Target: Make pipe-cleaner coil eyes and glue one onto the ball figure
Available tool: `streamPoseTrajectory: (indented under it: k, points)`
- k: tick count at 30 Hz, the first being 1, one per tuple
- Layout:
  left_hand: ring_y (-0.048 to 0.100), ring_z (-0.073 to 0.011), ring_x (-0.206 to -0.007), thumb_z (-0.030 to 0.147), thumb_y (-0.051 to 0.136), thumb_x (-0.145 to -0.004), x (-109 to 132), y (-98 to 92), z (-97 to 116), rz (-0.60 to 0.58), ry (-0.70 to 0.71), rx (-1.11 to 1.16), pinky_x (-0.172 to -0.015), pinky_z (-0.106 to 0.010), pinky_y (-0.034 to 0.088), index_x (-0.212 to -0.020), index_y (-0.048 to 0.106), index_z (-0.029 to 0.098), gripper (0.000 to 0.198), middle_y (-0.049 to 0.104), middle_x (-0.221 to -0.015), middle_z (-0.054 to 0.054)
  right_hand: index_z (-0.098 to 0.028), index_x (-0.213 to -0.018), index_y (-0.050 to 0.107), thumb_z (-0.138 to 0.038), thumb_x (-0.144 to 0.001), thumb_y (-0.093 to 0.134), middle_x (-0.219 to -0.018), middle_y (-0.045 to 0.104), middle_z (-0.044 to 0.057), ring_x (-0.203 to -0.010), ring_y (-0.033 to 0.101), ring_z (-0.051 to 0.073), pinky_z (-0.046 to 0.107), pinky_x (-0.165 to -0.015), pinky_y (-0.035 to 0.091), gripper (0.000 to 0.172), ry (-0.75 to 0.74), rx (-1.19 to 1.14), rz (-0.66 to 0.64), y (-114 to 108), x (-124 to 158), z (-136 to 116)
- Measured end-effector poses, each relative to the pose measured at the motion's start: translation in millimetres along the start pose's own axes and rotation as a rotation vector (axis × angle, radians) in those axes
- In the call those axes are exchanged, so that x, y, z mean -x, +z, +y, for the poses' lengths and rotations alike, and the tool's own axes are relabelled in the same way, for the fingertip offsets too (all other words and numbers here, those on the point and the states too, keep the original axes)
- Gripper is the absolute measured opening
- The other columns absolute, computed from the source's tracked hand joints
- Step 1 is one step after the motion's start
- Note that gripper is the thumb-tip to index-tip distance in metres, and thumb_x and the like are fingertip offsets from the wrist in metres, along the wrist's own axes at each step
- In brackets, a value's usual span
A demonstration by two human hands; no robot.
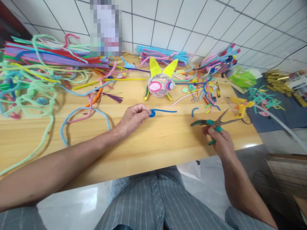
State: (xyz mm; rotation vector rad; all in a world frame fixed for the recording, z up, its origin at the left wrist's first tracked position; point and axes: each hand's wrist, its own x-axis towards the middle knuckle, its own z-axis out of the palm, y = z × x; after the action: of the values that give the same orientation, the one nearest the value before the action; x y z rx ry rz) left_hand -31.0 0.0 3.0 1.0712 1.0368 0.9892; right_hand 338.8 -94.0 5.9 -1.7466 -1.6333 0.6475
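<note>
Between the thumb and fingers of my left hand (138, 115) is a blue pipe cleaner (165, 111), coiled at the held end, its straight tail pointing right. My right hand (220, 139) is closed round green-handled pliers (217, 123) with the jaws spread apart. Behind my left hand stands a clear ball figure (160, 84) with yellow ears, short yellow and green legs, and pink and blue coiled eyes. A short bent blue piece (194, 111) lies just beyond the pliers.
Tangled pipe cleaners (35, 89) cover the left of the wooden table (153, 143). Bundles (165, 56) lie along the tiled wall. Small scraps (208, 92) and a yellow glue gun (241, 105) are on the right. A blue and pink loop (63, 131) lies beyond my left forearm.
</note>
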Motion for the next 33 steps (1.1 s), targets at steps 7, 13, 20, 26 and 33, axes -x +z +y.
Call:
streamPoseTrajectory:
  k: [7,13,20,26,33]
  points:
    - [0.036,-0.0091,-0.051,0.031,0.073,-0.073,-1,-1.2,-2,-0.004,0.004,-0.038,-0.052,-0.027,0.025,-0.069,0.067,0.019,0.015,0.049,-0.053,0.004,-0.024,-0.074,0.069,-0.053,-0.087,0.064,-0.051,0.052,-0.001,-0.049,0.047,0.018,0.031,-0.047,0.035,0.032,0.244,0.221,-0.194,-30,0,-54]
    - [0.037,-0.0089,-0.051,0.032,0.072,-0.072,0,-1.2,-2,0.005,-0.012,-0.050,-0.052,-0.027,0.024,-0.070,0.068,0.018,0.015,0.050,-0.053,0.004,-0.024,-0.059,0.056,-0.047,-0.082,0.057,-0.057,0.059,0.001,-0.058,0.056,0.021,0.032,-0.055,0.038,0.032,0.127,0.451,-0.292,-20,-37,-55]
    - [0.037,-0.0093,-0.051,0.033,0.074,-0.074,-1,-3.3,-4,-0.007,-0.010,-0.053,-0.052,-0.027,0.024,-0.072,0.070,0.018,0.015,0.050,-0.053,0.004,-0.024,-0.073,0.069,-0.054,-0.081,0.066,-0.066,0.065,0.001,-0.063,0.058,0.021,0.031,-0.057,0.039,0.031,0.100,0.410,-0.327,-38,-46,-51]
    - [0.037,-0.0090,-0.051,0.030,0.074,-0.073,-2,-3.0,-5,0.010,-0.036,-0.027,-0.051,-0.027,0.024,-0.072,0.072,0.018,0.012,0.051,-0.054,0.004,-0.024,-0.066,0.063,-0.049,-0.080,0.062,-0.060,0.061,0.001,-0.059,0.057,0.021,0.032,-0.057,0.038,0.028,0.059,0.493,-0.186,-27,-43,-36]
    - [0.037,-0.0093,-0.051,0.027,0.074,-0.074,-2,-4.4,-5,0.017,-0.028,-0.034,-0.052,-0.027,0.025,-0.073,0.071,0.019,0.008,0.051,-0.054,0.004,-0.029,-0.080,0.075,-0.049,-0.082,0.070,-0.074,0.074,0.002,-0.067,0.066,0.025,0.036,-0.060,0.048,0.020,0.048,0.332,-0.197,-51,-39,-41]
